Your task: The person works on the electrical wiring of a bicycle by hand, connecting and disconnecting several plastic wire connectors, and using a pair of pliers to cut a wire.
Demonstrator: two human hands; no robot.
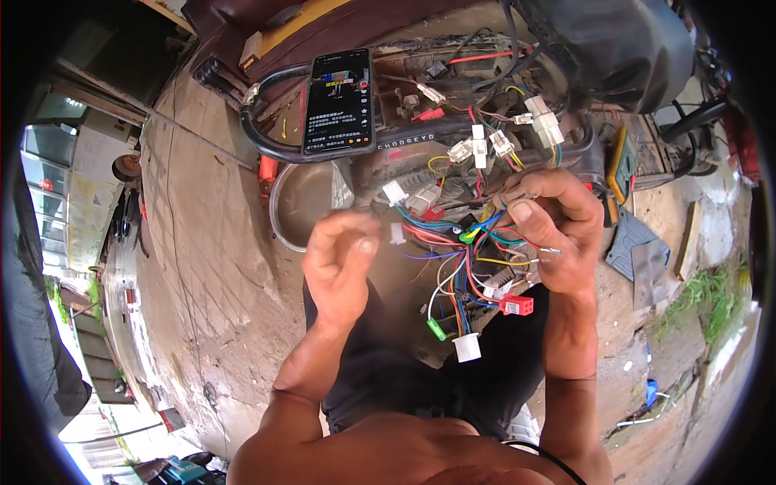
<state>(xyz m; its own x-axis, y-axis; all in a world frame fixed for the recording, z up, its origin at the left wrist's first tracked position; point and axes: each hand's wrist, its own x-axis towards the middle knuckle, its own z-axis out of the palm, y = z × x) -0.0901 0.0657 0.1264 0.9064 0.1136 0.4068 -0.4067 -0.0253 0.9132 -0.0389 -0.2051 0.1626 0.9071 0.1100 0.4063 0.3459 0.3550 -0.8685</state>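
My right hand grips a bundle of coloured wires that hangs out of an opened scooter body, fingers closed around the strands near a green connector. A red connector, a white connector and a second green one dangle below. My left hand hovers just left of the bundle, blurred, fingers curled with thumb raised; nothing shows in it. Several white connectors spread above the hands.
A phone with a lit screen rests on the black frame tube. A round metal pan lies on the concrete below it. A yellow multimeter sits at the right, by a dark mat and grass.
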